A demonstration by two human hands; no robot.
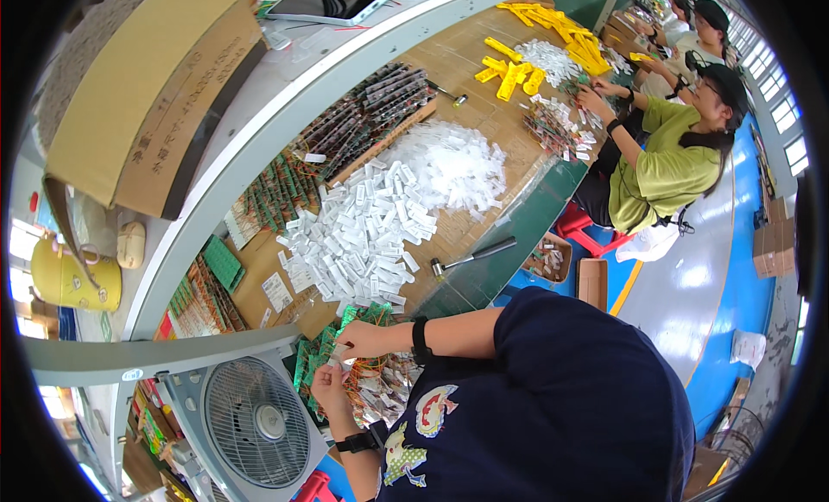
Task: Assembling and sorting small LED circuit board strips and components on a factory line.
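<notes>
My right hand (pixel 364 339), with a black band on its wrist, and my left hand (pixel 328 386), with a black watch on its wrist, meet over a heap of small green circuit boards (pixel 313 357) with coloured wires. Both pinch a small white plastic piece (pixel 338 355) between their fingertips. A big pile of like white plastic pieces (pixel 380 217) lies on the brown cardboard-covered bench just beyond my hands. A small hammer (pixel 473 255) lies at the bench edge near my right arm.
Rows of green boards (pixel 345 139) line the shelf edge. A grey box fan (pixel 257 420) stands by my left hand. A tablet (pixel 328 1) and cardboard box (pixel 147 79) sit on the shelf. Further along, a person in green (pixel 669 157) works beside yellow parts (pixel 535 44).
</notes>
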